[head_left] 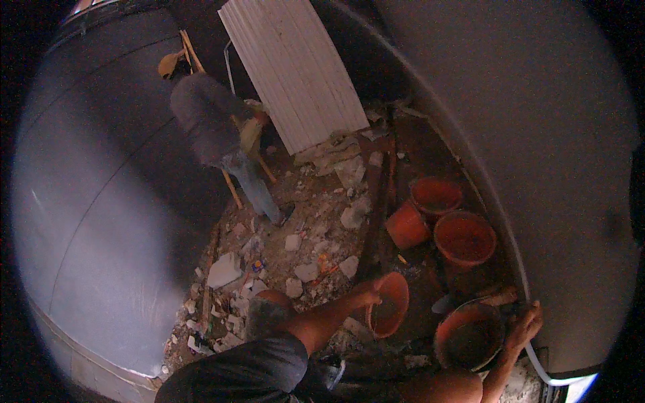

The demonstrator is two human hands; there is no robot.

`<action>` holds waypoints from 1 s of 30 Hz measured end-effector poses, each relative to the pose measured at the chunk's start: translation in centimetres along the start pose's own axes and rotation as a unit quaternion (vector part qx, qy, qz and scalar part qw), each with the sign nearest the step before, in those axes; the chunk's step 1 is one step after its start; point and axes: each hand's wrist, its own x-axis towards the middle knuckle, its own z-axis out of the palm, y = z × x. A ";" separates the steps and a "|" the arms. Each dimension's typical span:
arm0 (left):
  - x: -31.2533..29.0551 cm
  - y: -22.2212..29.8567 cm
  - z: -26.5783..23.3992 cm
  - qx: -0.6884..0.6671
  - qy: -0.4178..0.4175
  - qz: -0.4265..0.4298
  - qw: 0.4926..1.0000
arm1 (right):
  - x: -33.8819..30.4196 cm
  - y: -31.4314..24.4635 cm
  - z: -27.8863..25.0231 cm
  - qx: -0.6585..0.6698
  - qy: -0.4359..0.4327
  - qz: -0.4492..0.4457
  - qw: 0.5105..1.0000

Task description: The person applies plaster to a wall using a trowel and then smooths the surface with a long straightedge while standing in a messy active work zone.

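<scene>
My left hand [366, 296] is closed on the rim of an orange-red bucket [399, 303], which is tipped so its mouth faces right. My right hand [526, 328] is against the pale pipe [532, 356] along the foot of the right wall. Its fingers are too dim to tell whether they grip the pipe or only rest there. Just left of that hand, another orange-red bucket [440, 346] stands with dark contents that I cannot make out. Beyond it are an upright bucket [465, 258], a second one [437, 195] behind, and a tilted bucket [407, 227] beside them.
Broken rubble [307, 271] and chunks of masonry cover the ground ahead. Farther left, a bent-over person [208, 114] in a cap stands beside long wooden poles [232, 188]. A pale corrugated sheet [295, 74] leans at the back. Walls [571, 168] close in both sides.
</scene>
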 end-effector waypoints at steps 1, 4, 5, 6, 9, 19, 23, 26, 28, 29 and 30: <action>0.2 0.2 0.4 -0.006 -0.010 -0.034 0.999 | 0.2 -0.2 -0.5 0.007 -0.020 0.025 0.999; 0.8 0.6 1.2 -0.012 -0.013 -0.073 0.997 | 0.0 -1.0 -0.7 -0.057 0.006 -0.062 0.996; 0.8 0.7 1.4 -0.013 -0.010 -0.075 0.997 | -0.2 -2.1 -1.0 -0.064 0.002 -0.061 0.996; 0.0 0.0 1.2 -0.015 -0.002 -0.084 0.996 | -0.9 -4.6 -0.2 -0.066 -0.070 -0.004 0.995; 0.4 0.0 1.3 -0.014 -0.004 -0.095 0.995 | -1.2 -5.5 0.6 -0.153 -0.163 0.022 0.975; 4.0 7.0 -1.3 -0.192 -0.058 -0.153 0.968 | -5.1 0.2 1.2 -0.511 -0.406 -0.001 0.757; 5.4 11.6 2.8 -0.035 -0.063 -0.087 0.994 | -7.5 3.8 1.9 -0.550 -0.482 -0.060 0.679; 4.4 11.8 4.1 0.036 0.009 0.019 0.999 | -8.0 -2.3 4.9 -0.518 -0.520 0.018 0.679; 4.0 13.3 7.7 0.152 0.061 0.099 0.982 | -7.8 -4.5 5.3 -0.525 -0.511 0.054 0.679; 4.6 15.3 9.8 0.159 0.067 0.096 0.980 | -7.4 -4.4 4.6 -0.534 -0.504 0.085 0.673; 4.9 17.5 10.7 0.170 0.076 0.094 0.978 | -7.3 -4.4 4.0 -0.540 -0.496 0.089 0.674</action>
